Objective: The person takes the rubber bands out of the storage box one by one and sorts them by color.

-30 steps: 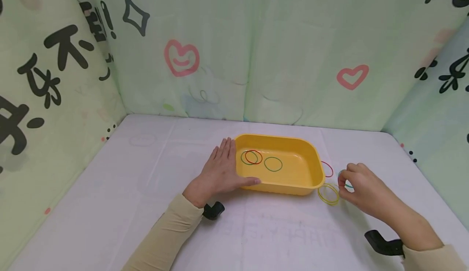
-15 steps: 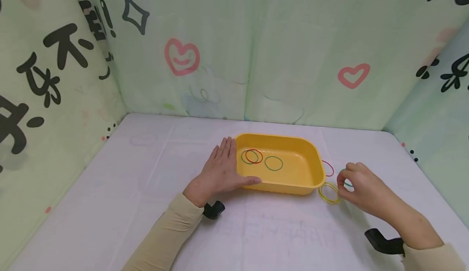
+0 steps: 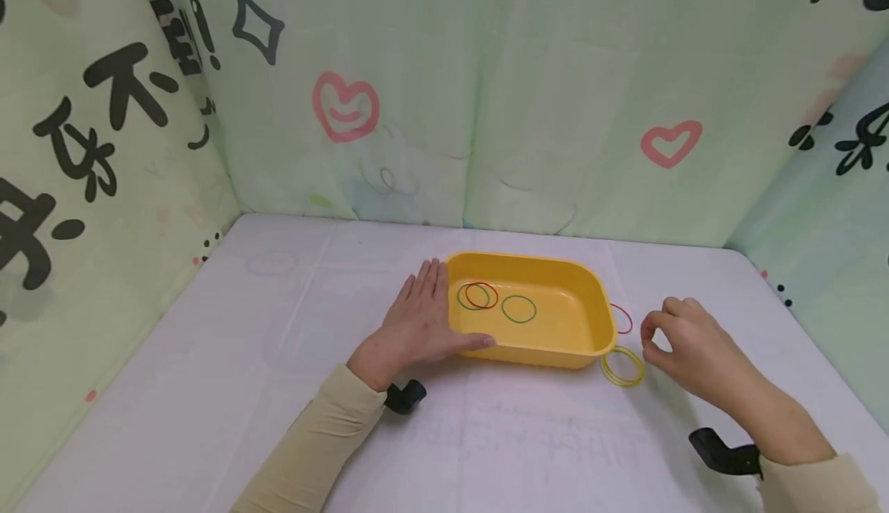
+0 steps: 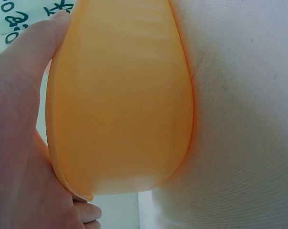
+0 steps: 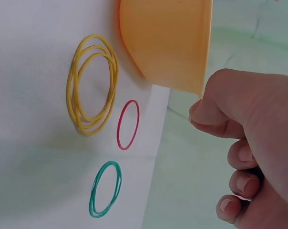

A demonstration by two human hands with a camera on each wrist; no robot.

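Observation:
My left hand (image 3: 420, 324) rests against the left end of the yellow plastic tray (image 3: 535, 357), its thumb over the near rim and fingers straight along the side. The left wrist view has the hand (image 4: 20, 119) along the rim of the tray (image 4: 120, 105). My right hand (image 3: 694, 351) hovers right of the tray with thumb and index finger brought together; nothing shows between them. Below that hand (image 5: 258, 129), the right wrist view has yellow rubber bands (image 5: 73, 86), a red rubber band (image 5: 118, 131) and green rubber bands (image 5: 92, 200) on the table.
Inside the tray lie a red rubber band (image 3: 497, 297) and two green ones, one green rubber band (image 3: 535, 312) apart from the overlapping pair. A white cloth covers the table (image 3: 333, 281). A printed pale green curtain (image 3: 556, 96) encloses the back and sides.
My right hand has lifted slightly, and the green band seen beside its fingers earlier is out of sight in the head view. The left hand and tray stay put.

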